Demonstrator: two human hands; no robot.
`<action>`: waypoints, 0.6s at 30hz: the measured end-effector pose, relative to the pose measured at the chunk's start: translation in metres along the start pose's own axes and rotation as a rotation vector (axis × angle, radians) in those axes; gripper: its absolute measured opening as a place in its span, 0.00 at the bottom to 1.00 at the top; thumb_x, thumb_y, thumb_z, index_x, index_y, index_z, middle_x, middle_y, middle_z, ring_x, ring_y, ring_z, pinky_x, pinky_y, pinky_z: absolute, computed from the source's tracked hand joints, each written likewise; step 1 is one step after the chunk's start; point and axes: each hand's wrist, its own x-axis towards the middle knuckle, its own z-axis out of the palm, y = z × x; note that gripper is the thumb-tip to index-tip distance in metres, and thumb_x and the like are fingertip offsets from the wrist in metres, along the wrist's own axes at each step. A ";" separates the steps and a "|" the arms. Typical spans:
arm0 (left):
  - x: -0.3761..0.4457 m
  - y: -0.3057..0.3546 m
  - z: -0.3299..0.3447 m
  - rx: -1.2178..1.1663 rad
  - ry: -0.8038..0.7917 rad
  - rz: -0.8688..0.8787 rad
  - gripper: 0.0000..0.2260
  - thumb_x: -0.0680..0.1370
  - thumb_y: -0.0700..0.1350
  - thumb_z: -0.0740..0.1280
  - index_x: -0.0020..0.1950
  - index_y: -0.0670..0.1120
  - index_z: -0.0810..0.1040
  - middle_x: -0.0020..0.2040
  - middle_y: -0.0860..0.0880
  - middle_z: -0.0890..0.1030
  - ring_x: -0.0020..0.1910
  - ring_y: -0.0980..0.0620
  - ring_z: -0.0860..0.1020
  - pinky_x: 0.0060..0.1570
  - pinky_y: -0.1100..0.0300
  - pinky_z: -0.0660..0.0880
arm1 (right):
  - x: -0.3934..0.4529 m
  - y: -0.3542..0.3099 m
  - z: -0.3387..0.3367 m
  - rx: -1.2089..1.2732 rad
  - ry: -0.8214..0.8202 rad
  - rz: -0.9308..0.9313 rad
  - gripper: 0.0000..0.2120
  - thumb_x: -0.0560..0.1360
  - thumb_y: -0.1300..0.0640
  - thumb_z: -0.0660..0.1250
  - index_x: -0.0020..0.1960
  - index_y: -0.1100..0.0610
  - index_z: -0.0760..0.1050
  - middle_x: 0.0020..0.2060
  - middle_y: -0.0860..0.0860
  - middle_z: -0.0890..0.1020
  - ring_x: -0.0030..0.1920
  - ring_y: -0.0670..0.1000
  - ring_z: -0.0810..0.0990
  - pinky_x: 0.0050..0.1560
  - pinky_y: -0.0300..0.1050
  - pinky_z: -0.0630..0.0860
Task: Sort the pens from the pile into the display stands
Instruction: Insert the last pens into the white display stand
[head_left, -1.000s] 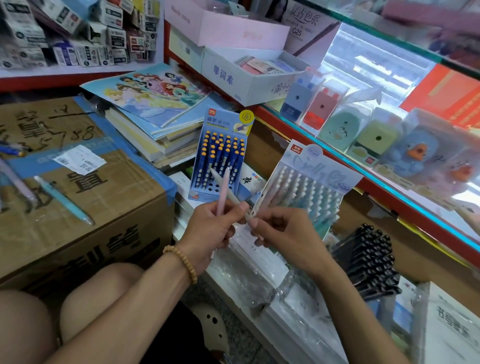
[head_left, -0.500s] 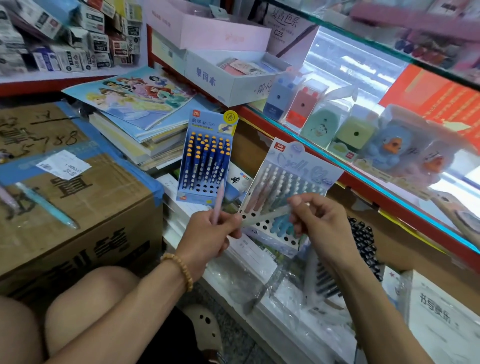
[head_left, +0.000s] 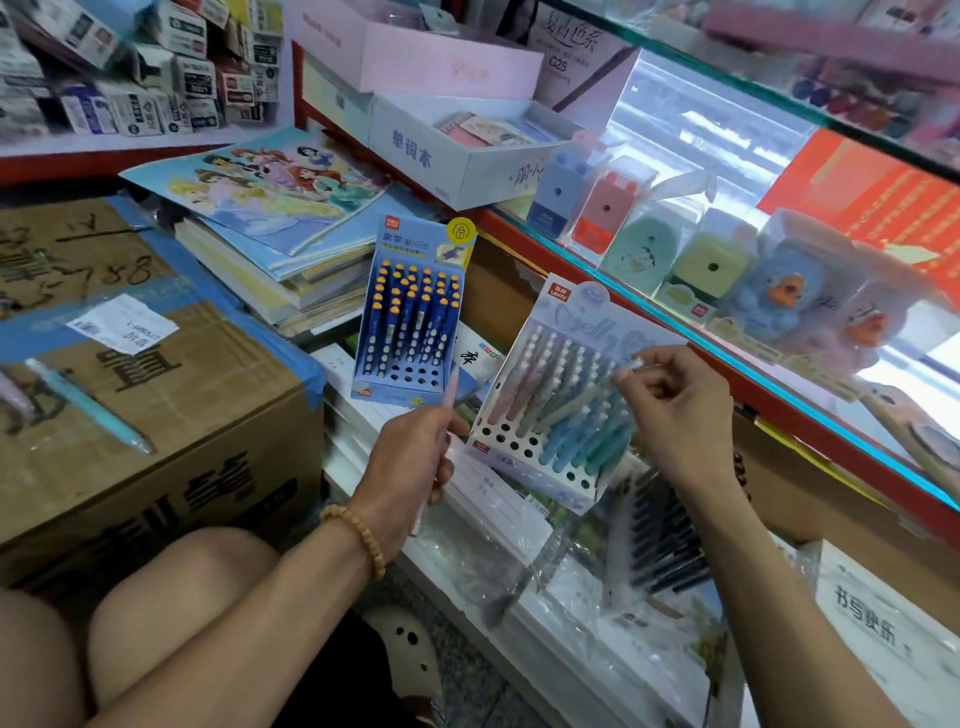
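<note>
Left hand (head_left: 415, 467), centre of frame, wrapped round a pink pen (head_left: 449, 395) held near upright; pen tip pokes up in front of the blue display stand (head_left: 410, 312), lower end showing below the fist. Beaded bracelet (head_left: 356, 538) on that wrist.

Right hand (head_left: 675, 410), right of centre, pinching the white top of a pale green pen (head_left: 566, 408) between thumb and fingertips; pen slants down-left across the pastel display stand (head_left: 550, 395), lower end among the pens already standing there. Cannot tell whether seated in a hole.

Pastel stand: pink, green and blue pens in rows, empty holes along lower left and bottom edge. Blue stand, above centre: dark blue pens with orange caps, bottom rows of holes unfilled.

Light blue pen (head_left: 88, 405) lying loose on the cardboard box (head_left: 171, 415) at left of frame, well apart from both hands. Purple pen end at far left edge, mostly cut off.

Dark pens (head_left: 665, 540) in a stand under clear plastic, lower right of centre. Stack of notebooks (head_left: 270, 208) upper centre-left. Glass counter (head_left: 727, 171) upper right with sharpeners (head_left: 597, 208) and blue duck toys (head_left: 784, 291) along it.
</note>
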 end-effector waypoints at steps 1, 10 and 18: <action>0.000 0.001 -0.001 0.000 0.009 0.008 0.11 0.80 0.44 0.61 0.43 0.42 0.80 0.31 0.51 0.70 0.30 0.53 0.69 0.28 0.60 0.66 | 0.002 0.004 0.003 -0.040 -0.005 -0.018 0.05 0.75 0.60 0.72 0.48 0.55 0.77 0.37 0.52 0.82 0.38 0.52 0.81 0.43 0.46 0.79; 0.006 -0.002 -0.007 -0.029 0.005 0.046 0.06 0.77 0.44 0.70 0.45 0.43 0.83 0.39 0.48 0.80 0.40 0.53 0.77 0.39 0.62 0.75 | 0.005 0.017 0.027 -0.221 -0.024 -0.056 0.06 0.75 0.57 0.72 0.52 0.54 0.79 0.37 0.44 0.81 0.36 0.44 0.79 0.37 0.37 0.74; 0.007 0.000 -0.009 -0.092 0.020 0.026 0.02 0.77 0.38 0.69 0.48 0.41 0.81 0.41 0.45 0.82 0.37 0.52 0.80 0.39 0.61 0.80 | 0.004 0.012 0.032 -0.264 0.009 -0.076 0.08 0.76 0.59 0.71 0.55 0.56 0.79 0.37 0.41 0.78 0.37 0.42 0.78 0.38 0.32 0.71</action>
